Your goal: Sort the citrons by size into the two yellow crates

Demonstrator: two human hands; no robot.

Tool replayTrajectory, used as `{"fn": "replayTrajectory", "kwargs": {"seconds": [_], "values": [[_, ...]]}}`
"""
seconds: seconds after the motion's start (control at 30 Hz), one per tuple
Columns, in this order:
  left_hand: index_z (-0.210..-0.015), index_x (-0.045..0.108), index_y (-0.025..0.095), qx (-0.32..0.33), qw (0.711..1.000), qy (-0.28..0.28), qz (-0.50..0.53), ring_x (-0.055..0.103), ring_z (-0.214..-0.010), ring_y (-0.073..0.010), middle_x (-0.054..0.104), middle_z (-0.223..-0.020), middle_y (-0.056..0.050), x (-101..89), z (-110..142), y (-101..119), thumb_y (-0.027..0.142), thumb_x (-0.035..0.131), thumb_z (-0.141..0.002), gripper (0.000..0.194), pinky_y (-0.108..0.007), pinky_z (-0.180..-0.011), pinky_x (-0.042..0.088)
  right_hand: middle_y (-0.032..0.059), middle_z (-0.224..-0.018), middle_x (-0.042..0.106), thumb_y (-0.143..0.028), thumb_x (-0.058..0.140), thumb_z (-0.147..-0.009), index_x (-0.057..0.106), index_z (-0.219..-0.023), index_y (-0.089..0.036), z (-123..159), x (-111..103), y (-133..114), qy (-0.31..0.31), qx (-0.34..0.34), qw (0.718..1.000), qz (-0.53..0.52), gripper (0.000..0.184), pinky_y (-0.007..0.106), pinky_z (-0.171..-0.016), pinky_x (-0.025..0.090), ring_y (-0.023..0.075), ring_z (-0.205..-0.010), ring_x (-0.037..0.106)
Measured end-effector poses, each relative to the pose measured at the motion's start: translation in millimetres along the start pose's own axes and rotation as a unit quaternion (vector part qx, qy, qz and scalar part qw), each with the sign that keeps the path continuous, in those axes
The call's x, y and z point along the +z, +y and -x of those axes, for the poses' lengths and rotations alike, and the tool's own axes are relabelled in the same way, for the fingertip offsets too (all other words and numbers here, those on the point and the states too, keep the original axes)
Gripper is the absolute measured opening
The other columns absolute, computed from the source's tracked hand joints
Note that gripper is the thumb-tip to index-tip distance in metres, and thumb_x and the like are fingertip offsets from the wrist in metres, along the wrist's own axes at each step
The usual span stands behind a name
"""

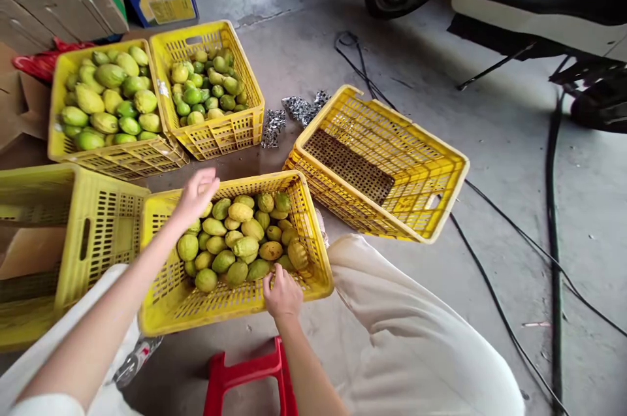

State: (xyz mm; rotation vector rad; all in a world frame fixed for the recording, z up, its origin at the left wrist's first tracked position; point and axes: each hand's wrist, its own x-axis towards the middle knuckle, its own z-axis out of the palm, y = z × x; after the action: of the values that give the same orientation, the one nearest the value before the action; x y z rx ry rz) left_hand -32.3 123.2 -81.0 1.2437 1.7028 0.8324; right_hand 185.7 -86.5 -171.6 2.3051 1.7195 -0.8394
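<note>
A yellow plastic crate (176, 324) stands tilted in front of me, holding many green-yellow fruits (245, 246) that look like lemons or guavas. My left hand (198, 194) is over the crate's far left part, above the rim, its fingers loosely bent and slightly apart with no fruit visible in them. Inside the near right edge is my right hand (284, 292), fingers curled down against the fruits by the rim. What its fingertips grip, if anything, is hidden.
Two fruit-filled yellow crates (161, 119) stand behind. A yellow crate (382, 161) leans at right, another (100, 226) at left. A red stool (249, 373) and plastic bottle (132, 364) are below. Black cables (552, 207) cross the floor near a scooter (543, 24).
</note>
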Motion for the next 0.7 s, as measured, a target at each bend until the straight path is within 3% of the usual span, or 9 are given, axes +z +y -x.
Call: {"fn": "replayTrajectory", "kwargs": {"seconds": [0.07, 0.13, 0.2, 0.27, 0.33, 0.5, 0.7], "values": [[-0.127, 0.067, 0.022, 0.005, 0.994, -0.003, -0.110, 0.063, -0.141, -0.0357, 0.071, -0.142, -0.018, 6.2, 81, -59, 0.045, 0.069, -0.090, 0.043, -0.055, -0.129, 0.041, 0.0093, -0.106, 0.083, -0.027, 0.057, -0.105, 0.075, -0.113, -0.020, 0, -1, 0, -0.001, 0.001, 1.000, 0.001, 0.021, 0.030, -0.077, 0.043, 0.0231, -0.100, 0.079], [-0.135, 0.063, 0.019, -0.034, 0.981, 0.006, -0.189, 0.061, -0.144, -0.0409, 0.067, -0.149, -0.024, 18.5, 161, -105, 0.048, 0.061, -0.094, 0.050, -0.060, -0.127, 0.043, 0.0089, -0.105, 0.083, -0.027, 0.056, -0.106, 0.074, -0.108, -0.020, 1, -2, -1, -0.005, 0.001, 1.000, 0.003, 0.020, 0.030, -0.077, 0.042, 0.0221, -0.098, 0.078], [-0.141, 0.061, 0.019, -0.061, 0.964, 0.007, -0.257, 0.061, -0.146, -0.0438, 0.066, -0.151, -0.025, 34.3, 221, -132, 0.048, 0.053, -0.099, 0.052, -0.064, -0.125, 0.044, 0.0088, -0.105, 0.083, -0.027, 0.056, -0.106, 0.074, -0.106, -0.020, 1, -5, -1, -0.009, 0.004, 1.000, 0.008, 0.020, 0.030, -0.075, 0.040, 0.0216, -0.098, 0.078], [-0.144, 0.061, 0.018, -0.050, 0.948, -0.016, -0.315, 0.060, -0.147, -0.0459, 0.066, -0.153, -0.026, 48.8, 252, -140, 0.044, 0.051, -0.101, 0.052, -0.067, -0.127, 0.039, 0.0087, -0.105, 0.083, -0.028, 0.056, -0.106, 0.074, -0.106, -0.020, 1, -7, -2, -0.012, 0.011, 1.000, 0.016, 0.020, 0.030, -0.072, 0.038, 0.0210, -0.095, 0.077], [-0.148, 0.060, 0.019, -0.056, 0.935, -0.012, -0.350, 0.061, -0.145, -0.0461, 0.065, -0.155, -0.025, 57.4, 259, -138, 0.041, 0.049, -0.101, 0.053, -0.066, -0.124, 0.043, 0.0082, -0.104, 0.083, -0.030, 0.057, -0.106, 0.074, -0.106, -0.020, 1, -9, -3, -0.014, 0.018, 0.999, 0.024, 0.020, 0.030, -0.070, 0.036, 0.0203, -0.093, 0.077], [-0.148, 0.057, 0.019, -0.055, 0.937, -0.015, -0.345, 0.059, -0.147, -0.0447, 0.061, -0.158, -0.025, 55.9, 238, -138, 0.039, 0.053, -0.099, 0.053, -0.061, -0.122, 0.046, 0.0084, -0.103, 0.083, -0.029, 0.056, -0.107, 0.075, -0.106, -0.020, 1, -10, -5, -0.018, 0.025, 0.999, 0.031, 0.022, 0.031, -0.069, 0.034, 0.0199, -0.089, 0.076], [-0.139, 0.058, 0.020, -0.040, 0.953, -0.071, -0.290, 0.060, -0.145, -0.0388, 0.063, -0.148, -0.022, 57.4, 184, -145, 0.032, 0.058, -0.097, 0.044, -0.057, -0.123, 0.048, 0.0084, -0.101, 0.082, -0.029, 0.055, -0.107, 0.076, -0.106, -0.019, 0, -6, -3, -0.019, 0.024, 0.999, 0.032, 0.023, 0.031, -0.069, 0.034, 0.0194, -0.086, 0.073]]}}
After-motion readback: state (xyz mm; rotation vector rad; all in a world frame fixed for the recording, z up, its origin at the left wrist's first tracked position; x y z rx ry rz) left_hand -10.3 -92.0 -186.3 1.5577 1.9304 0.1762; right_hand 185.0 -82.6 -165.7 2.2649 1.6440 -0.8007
